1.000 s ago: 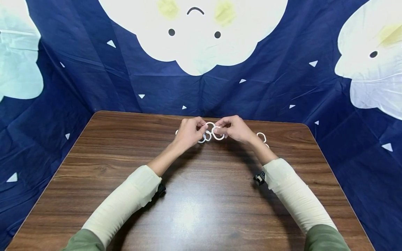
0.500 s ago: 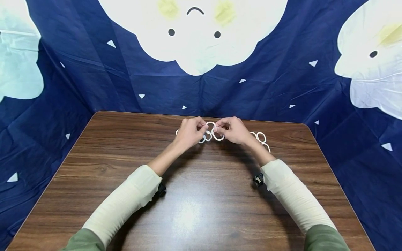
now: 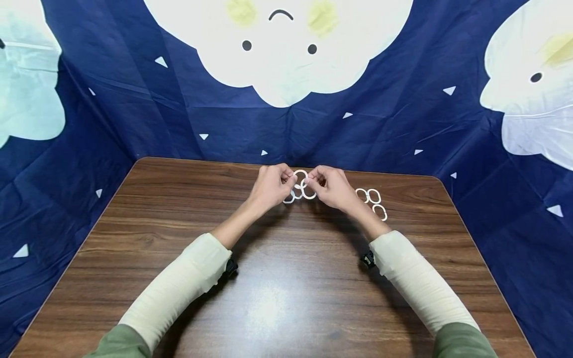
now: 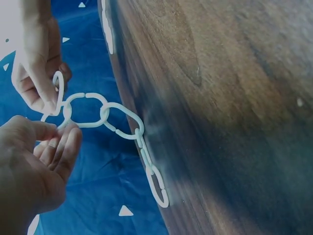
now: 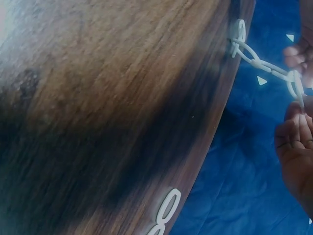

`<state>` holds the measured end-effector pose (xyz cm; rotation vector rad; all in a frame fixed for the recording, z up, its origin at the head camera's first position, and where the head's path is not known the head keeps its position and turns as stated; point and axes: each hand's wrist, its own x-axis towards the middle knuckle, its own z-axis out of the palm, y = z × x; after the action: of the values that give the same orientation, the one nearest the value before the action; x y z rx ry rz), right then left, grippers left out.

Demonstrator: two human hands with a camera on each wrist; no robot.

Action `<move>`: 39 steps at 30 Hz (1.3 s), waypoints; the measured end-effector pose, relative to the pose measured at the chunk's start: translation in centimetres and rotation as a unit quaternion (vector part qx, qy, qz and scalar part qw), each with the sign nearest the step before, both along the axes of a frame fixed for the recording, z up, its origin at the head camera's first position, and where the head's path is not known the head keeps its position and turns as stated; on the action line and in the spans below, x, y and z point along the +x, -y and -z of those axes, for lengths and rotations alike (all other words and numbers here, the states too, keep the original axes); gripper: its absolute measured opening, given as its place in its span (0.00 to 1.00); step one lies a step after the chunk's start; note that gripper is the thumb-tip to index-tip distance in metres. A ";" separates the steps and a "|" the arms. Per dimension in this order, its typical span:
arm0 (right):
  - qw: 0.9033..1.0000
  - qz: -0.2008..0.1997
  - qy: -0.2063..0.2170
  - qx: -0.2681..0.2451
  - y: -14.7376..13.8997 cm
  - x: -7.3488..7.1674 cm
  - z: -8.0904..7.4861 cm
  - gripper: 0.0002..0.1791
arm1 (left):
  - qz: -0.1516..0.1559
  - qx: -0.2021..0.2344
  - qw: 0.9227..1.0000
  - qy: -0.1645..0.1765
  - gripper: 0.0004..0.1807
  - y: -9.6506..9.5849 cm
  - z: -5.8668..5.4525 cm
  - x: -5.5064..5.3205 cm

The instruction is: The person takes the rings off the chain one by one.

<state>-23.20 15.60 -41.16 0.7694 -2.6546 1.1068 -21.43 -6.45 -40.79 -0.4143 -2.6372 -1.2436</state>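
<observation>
White plastic chain links (image 3: 287,199) hang joined beneath my hands, near the far table edge. My left hand (image 3: 268,186) pinches the upper link (image 3: 300,172) between thumb and fingers. Close beside it, my right hand (image 3: 331,185) pinches another white link (image 3: 309,195), which overlaps the upper one. In the left wrist view, the chain (image 4: 88,124) runs from the fingertips down to the table edge, its last links resting on the wood. Fingers partly hide where the two held links meet, so I cannot tell whether they are hooked together.
Three loose white links (image 3: 379,213) lie on the brown wooden table (image 3: 268,258), right of the right forearm. Beyond the table edge hangs a dark blue cloth (image 3: 286,129) with white clouds and triangles. Black wrist cameras (image 3: 368,259) sit under the sleeves.
My right hand has shifted slightly left, bringing its link further over the link in the left hand. The right forearm has moved down, uncovering more loose links. The left hand stays nearly still.
</observation>
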 end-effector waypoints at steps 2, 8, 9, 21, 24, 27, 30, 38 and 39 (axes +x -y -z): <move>1.000 -0.006 -0.017 0.001 0.0 0.0 0.1 0.07 | -0.001 -0.002 1.000 0.001 0.07 0.0 -0.1 0.0; 0.999 -0.011 -0.032 0.002 0.0 0.1 0.3 0.07 | -0.004 -0.004 1.000 0.011 0.07 0.1 -0.3 0.0; 0.999 -0.011 -0.033 0.000 0.0 0.1 0.3 0.07 | -0.004 -0.003 1.000 0.012 0.07 0.1 -0.3 0.0; 0.997 -0.002 -0.074 -0.016 0.0 0.3 0.9 0.07 | -0.005 -0.011 1.000 0.015 0.07 0.1 -0.8 0.0; 0.996 -0.005 -0.088 -0.022 0.0 0.3 1.1 0.07 | -0.005 -0.010 1.000 0.013 0.07 0.1 -0.9 -0.1; 0.995 -0.009 -0.099 -0.027 0.0 0.3 1.2 0.06 | -0.005 -0.008 1.000 0.014 0.08 0.1 -0.8 -0.1; 0.993 -0.015 -0.108 -0.032 0.1 0.3 1.3 0.06 | -0.005 -0.009 1.000 0.013 0.08 0.2 -0.8 -0.1; 0.990 -0.002 -0.138 -0.019 0.3 0.5 1.4 0.05 | -0.007 -0.010 1.000 0.015 0.07 0.1 -0.7 -0.1; 0.990 0.002 -0.140 -0.015 0.4 0.6 1.4 0.05 | -0.008 -0.010 1.000 0.016 0.07 0.1 -0.7 -0.1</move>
<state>-22.63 15.25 -42.60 0.8449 -2.3995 0.9571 -21.54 -6.51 -40.05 -0.3803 -2.6764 -1.2287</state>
